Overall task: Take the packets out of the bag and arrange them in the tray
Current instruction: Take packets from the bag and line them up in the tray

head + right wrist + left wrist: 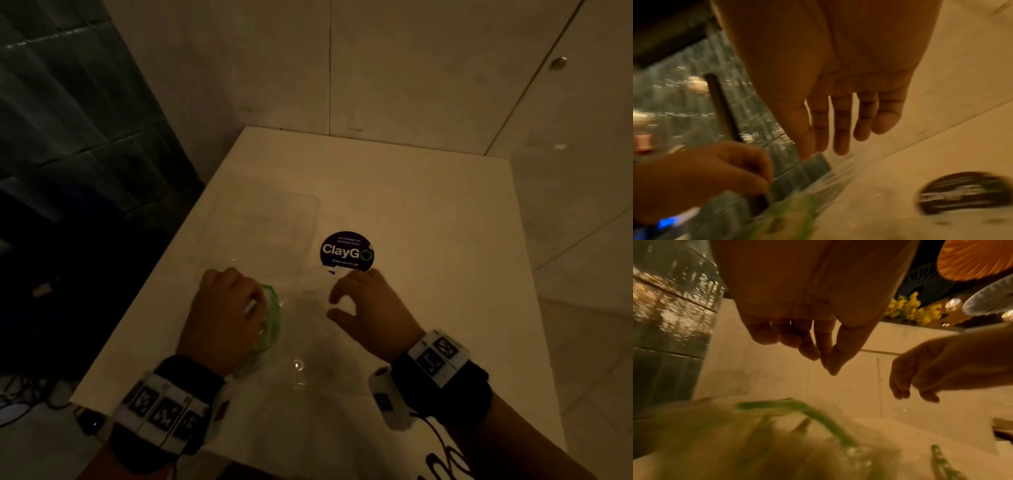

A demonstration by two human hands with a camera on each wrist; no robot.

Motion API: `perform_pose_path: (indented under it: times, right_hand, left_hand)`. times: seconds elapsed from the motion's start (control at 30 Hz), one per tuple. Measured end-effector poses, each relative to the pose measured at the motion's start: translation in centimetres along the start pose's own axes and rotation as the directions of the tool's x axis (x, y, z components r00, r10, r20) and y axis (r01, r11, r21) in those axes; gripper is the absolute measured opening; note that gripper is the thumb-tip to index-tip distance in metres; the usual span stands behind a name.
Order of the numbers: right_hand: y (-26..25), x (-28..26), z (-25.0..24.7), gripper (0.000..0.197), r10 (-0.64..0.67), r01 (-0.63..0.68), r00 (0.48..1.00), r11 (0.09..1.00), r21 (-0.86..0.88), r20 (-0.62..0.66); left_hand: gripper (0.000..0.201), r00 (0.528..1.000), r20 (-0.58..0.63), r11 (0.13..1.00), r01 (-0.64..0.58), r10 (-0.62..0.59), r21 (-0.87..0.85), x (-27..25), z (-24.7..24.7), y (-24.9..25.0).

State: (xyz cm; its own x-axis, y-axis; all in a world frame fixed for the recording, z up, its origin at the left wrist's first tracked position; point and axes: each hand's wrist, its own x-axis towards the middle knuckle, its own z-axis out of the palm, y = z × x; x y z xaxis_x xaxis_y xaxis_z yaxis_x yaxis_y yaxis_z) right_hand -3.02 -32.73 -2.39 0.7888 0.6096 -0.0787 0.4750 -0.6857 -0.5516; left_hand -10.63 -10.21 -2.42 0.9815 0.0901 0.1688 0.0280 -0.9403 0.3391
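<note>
A clear plastic bag [301,346] with green print [273,320] lies on the white table [428,240], near its front edge. My left hand [255,301] sits over the green end, with its fingers curled and thumb against forefinger [828,365]. It seems to pinch the bag's film, which is hard to see in the dim light. My right hand [334,305] hovers over the bag's right side with its fingers [840,138] spread, relaxed and holding nothing. A clear plastic tray [310,209] stands just beyond the hands. I cannot make out any packets.
A round dark "ClayGo" sticker [346,251] is on the table, right of the tray. Pale walls [411,68] close off the table's far and right sides. A dark tiled wall [68,120] and cables on the floor [30,397] are to the left.
</note>
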Motion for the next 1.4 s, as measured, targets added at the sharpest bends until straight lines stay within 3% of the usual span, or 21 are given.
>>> perform_pose_path:
  times: [0.07, 0.17, 0.27, 0.4, 0.53, 0.7, 0.9, 0.97, 1.07, 1.13, 1.23, 1.33, 1.4]
  right_hand:
    - [-3.0, 1.6, 1.1, 0.019, -0.148, 0.148, 0.988, 0.989, 0.010, 0.031]
    - [-6.5, 4.0, 3.4, 0.023, -0.249, 0.255, 0.965, 0.963, -0.082, 0.084]
    - [-8.6, 5.4, 5.1, 0.028, -0.278, 0.304, 0.951, 0.921, -0.244, 0.136]
    - [-9.8, 6.1, 7.0, 0.034, -0.313, 0.356, 0.934, 0.845, -0.399, 0.170]
    - [-9.8, 6.6, 8.2, 0.028, -0.297, 0.335, 0.942, 0.821, -0.463, 0.155]
    - [-9.0, 6.3, 6.6, 0.026, -0.188, 0.208, 0.977, 0.949, -0.236, 0.102]
    - [-7.6, 5.9, 5.2, 0.024, -0.096, 0.087, 0.984, 0.994, 0.064, 0.151]
    - [-7.4, 5.8, 5.0, 0.024, -0.023, 0.002, 0.993, 0.982, 0.187, 0.114]
    - [-7.0, 5.5, 4.8, 0.022, 0.051, -0.081, 0.994, 0.933, 0.352, 0.094]
    - [-6.7, 5.5, 4.8, 0.020, 0.063, -0.091, 0.995, 0.894, 0.439, 0.079]
    - [-6.4, 5.4, 4.6, 0.012, 0.123, -0.150, 0.989, 0.799, 0.582, 0.086]
    - [-6.0, 5.2, 4.2, 0.015, 0.190, -0.204, 0.976, 0.606, 0.769, 0.110]
    - [-5.9, 4.7, 3.6, 0.013, 0.202, -0.229, 0.968, 0.443, 0.867, 0.152]
  left_hand:
    - [0.006, 0.996, 0.034, 0.991, 0.076, -0.081, 0.114, -1.0, -0.6, -2.2]
    - [0.018, 0.979, 0.130, 0.968, 0.127, -0.158, 0.216, -1.9, -0.6, -3.6]
    - [0.024, 0.974, 0.171, 0.957, 0.100, -0.150, 0.272, -1.9, -0.6, -3.4]
    - [0.029, 0.952, 0.195, 0.934, 0.165, -0.235, 0.316, -1.8, -0.5, -3.1]
    - [0.024, 0.947, 0.238, 0.949, 0.144, -0.214, 0.281, -1.8, -0.5, -3.6]
    - [0.038, 0.955, 0.274, 0.966, 0.038, -0.110, 0.257, -1.4, -0.2, -4.8]
    - [0.021, 0.964, 0.265, 0.984, -0.055, 0.008, 0.170, -0.2, -0.4, -5.3]
    - [0.014, 0.961, 0.276, 0.995, -0.013, -0.015, 0.100, 0.1, -0.7, -5.7]
    - [0.013, 0.960, 0.267, 0.978, 0.130, -0.084, -0.160, 0.4, -1.5, -6.1]
    - [0.012, 0.946, 0.247, 0.875, 0.293, -0.207, -0.386, 0.5, -2.1, -6.0]
    - [0.011, 0.874, 0.249, 0.567, 0.464, -0.416, -0.680, 0.6, -2.6, -5.6]
    - [0.015, 0.821, 0.253, 0.331, 0.460, -0.512, -0.824, 0.6, -3.3, -4.3]
    - [0.023, 0.801, 0.270, 0.239, 0.450, -0.534, -0.861, 0.4, -3.5, -3.1]
